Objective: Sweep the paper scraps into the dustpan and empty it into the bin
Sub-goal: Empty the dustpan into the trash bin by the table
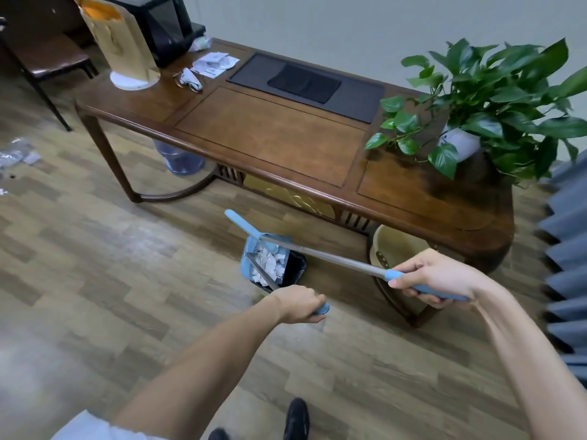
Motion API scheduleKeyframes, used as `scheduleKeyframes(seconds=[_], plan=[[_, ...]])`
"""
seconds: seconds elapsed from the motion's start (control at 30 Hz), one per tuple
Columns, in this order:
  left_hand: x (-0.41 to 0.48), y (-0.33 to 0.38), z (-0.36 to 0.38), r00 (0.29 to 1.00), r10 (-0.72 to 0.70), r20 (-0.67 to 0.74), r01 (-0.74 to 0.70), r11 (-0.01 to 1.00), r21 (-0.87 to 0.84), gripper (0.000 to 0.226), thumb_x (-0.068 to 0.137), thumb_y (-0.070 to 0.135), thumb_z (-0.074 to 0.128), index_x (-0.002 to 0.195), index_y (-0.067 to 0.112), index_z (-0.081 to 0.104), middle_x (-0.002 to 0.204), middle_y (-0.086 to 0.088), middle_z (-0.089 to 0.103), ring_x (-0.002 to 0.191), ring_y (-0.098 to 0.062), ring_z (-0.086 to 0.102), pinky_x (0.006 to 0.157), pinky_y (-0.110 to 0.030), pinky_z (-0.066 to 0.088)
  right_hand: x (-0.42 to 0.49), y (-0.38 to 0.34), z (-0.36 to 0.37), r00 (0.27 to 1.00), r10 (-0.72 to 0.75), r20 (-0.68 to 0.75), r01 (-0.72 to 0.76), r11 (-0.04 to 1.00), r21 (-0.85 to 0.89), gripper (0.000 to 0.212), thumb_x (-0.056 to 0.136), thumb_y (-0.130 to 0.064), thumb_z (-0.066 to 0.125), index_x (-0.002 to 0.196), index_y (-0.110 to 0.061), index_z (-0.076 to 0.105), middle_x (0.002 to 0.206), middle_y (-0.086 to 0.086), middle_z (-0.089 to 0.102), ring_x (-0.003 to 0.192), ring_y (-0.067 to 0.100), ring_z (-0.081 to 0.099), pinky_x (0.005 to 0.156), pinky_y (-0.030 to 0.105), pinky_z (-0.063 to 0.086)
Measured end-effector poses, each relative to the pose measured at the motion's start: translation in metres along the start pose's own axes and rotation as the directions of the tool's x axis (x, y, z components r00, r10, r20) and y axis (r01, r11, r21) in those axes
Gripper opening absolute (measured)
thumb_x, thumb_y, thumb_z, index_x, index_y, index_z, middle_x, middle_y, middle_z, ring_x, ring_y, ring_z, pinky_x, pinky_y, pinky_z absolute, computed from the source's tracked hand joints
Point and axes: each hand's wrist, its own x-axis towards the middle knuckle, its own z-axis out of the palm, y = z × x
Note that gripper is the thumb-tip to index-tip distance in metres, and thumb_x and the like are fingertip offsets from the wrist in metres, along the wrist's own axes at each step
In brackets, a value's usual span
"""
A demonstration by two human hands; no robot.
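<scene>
A blue dustpan point(249, 260) full of white paper scraps point(269, 262) is tipped over a small black-lined bin point(297, 269) on the wooden floor in front of the table. My left hand point(298, 304) grips the blue end of the dustpan's long handle. My right hand point(435, 277) holds the blue grip of the broom point(317, 252), whose metal shaft runs left across the dustpan to a blue head point(238, 222) raised above the floor.
A long wooden table point(273, 134) stands behind the bin, with a potted plant point(482, 106) at its right end and a paper bag point(119, 42) at the left. A beige basin point(394, 246) lies under the table. More scraps point(16, 154) lie at far left. Grey curtain point(565, 265) on the right.
</scene>
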Motion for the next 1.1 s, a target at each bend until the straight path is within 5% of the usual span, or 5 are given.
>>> scheduleKeyframes(seconds=[0.13, 0.37, 0.57, 1.1], plan=[[0.001, 0.009, 0.006, 1.0, 0.006, 0.009, -0.007, 0.999, 0.033, 0.045, 0.104, 0.04, 0.041, 0.113, -0.003, 0.053, 0.097, -0.025, 0.067, 0.083, -0.043, 0.064, 0.063, -0.037, 0.036, 0.016, -0.005, 0.025, 0.998, -0.067, 0.012, 0.068, 0.995, -0.068, 0.016, 0.092, -0.022, 0.065, 0.092, -0.01, 0.076, 0.064, 0.008, 0.054, 0.041, 0.015, 0.038, 0.039, 0.021, 0.028], [0.003, 0.018, 0.019, 0.997, 0.034, 0.062, -0.04, 0.996, 0.085, 0.039, 0.104, 0.034, 0.043, 0.116, -0.002, 0.055, 0.103, -0.022, 0.068, 0.088, -0.041, 0.065, 0.067, -0.04, 0.042, 0.083, 0.016, 0.114, 0.956, -0.209, -0.204, 0.071, 0.844, -0.531, 0.027, 0.092, -0.034, 0.053, 0.075, -0.014, 0.059, 0.075, 0.005, 0.058, 0.068, 0.023, 0.05, 0.051, 0.031, 0.031], [0.005, 0.021, 0.029, 0.995, 0.054, 0.083, -0.064, 0.989, 0.131, 0.038, 0.105, 0.032, 0.042, 0.119, -0.002, 0.052, 0.102, -0.021, 0.068, 0.086, -0.04, 0.065, 0.062, -0.038, 0.036, 0.091, 0.016, 0.127, 0.964, -0.178, -0.198, 0.09, 0.918, -0.386, 0.037, 0.092, -0.029, 0.051, 0.06, -0.016, 0.037, 0.059, 0.0, 0.042, 0.057, 0.019, 0.032, 0.056, 0.031, 0.027], [-0.002, 0.022, 0.026, 0.994, 0.013, 0.108, -0.027, 0.992, 0.124, 0.038, 0.105, 0.03, 0.041, 0.122, -0.002, 0.052, 0.105, -0.021, 0.068, 0.09, -0.038, 0.065, 0.069, -0.04, 0.045, 0.107, 0.012, 0.131, 0.968, -0.163, -0.192, 0.099, 0.947, -0.305, 0.036, 0.091, -0.025, 0.052, 0.063, -0.015, 0.032, 0.059, 0.0, 0.032, 0.058, 0.019, 0.023, 0.056, 0.03, 0.021]])
